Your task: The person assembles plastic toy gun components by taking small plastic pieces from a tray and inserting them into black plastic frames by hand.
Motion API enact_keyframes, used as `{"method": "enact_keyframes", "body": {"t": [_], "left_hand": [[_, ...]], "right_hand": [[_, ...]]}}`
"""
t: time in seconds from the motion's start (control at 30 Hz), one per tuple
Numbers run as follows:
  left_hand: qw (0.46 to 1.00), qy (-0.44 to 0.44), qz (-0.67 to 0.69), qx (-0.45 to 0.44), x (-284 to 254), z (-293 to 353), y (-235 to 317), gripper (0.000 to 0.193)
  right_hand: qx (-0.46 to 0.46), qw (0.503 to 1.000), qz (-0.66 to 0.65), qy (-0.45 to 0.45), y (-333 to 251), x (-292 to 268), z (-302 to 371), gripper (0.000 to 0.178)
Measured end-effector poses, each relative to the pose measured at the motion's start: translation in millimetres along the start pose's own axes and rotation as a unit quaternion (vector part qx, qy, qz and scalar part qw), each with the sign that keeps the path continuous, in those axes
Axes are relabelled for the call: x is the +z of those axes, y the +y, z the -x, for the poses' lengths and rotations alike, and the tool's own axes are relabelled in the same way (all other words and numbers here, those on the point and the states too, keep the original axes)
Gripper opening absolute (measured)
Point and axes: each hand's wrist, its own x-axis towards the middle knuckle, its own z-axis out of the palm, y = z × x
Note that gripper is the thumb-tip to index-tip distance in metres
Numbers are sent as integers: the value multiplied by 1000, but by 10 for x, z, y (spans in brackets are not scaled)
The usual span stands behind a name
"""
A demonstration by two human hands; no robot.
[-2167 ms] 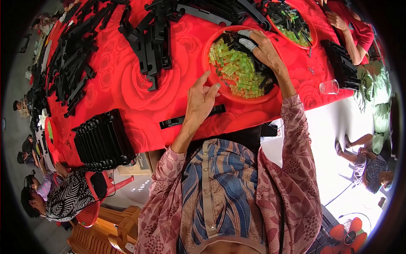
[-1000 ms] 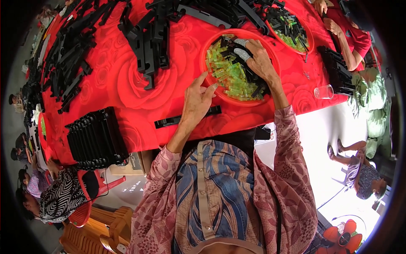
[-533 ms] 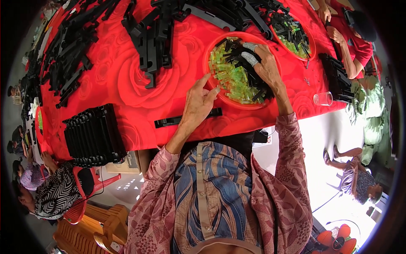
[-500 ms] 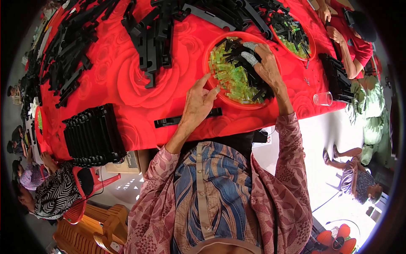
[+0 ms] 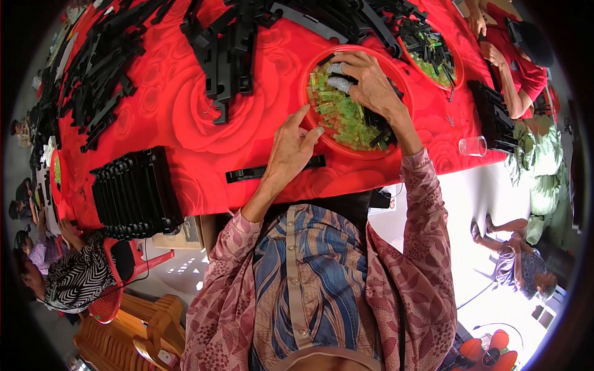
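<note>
My right hand point(image 5: 371, 86) is over a red round bowl point(image 5: 356, 154), fingers apart and bent down toward its contents, with grey wrapping on two fingers. In the bowl are many small yellow-green clear pieces point(image 5: 337, 114) and small black pieces point(image 5: 387, 133), the latter partly hidden under the hand. Just left of the bowl, my left hand point(image 5: 289, 145) has its thumb and forefinger apart, their tips at the rim; nothing shows between them. A long narrow black plastic part point(image 5: 244, 175) lies on the table, passing behind my left wrist.
Stacked black parts point(image 5: 136, 195) stand at the left table edge. Black parts point(image 5: 226, 55) are heaped at the far side. A second bowl point(image 5: 459, 68), a clear cup point(image 5: 473, 146) and another black stack point(image 5: 492, 117) are on the right. Co-workers sit at both sides.
My right hand has shifted left within the bowl, from the black pieces toward the yellow-green ones, and its fingers have swung left. My left hand stays nearly in place.
</note>
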Motion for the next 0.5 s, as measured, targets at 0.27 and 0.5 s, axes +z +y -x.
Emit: {"method": "enact_keyframes", "body": {"t": [0.27,0.5], "left_hand": [[999,-29,-30,-28,-57,-21,-9,62],[1000,-25,-16,-2,-43,-10,-17,63]], "right_hand": [[50,989,-90,109,130,-85,26,21],[115,986,-81,85,137,-85,51,24]]}}
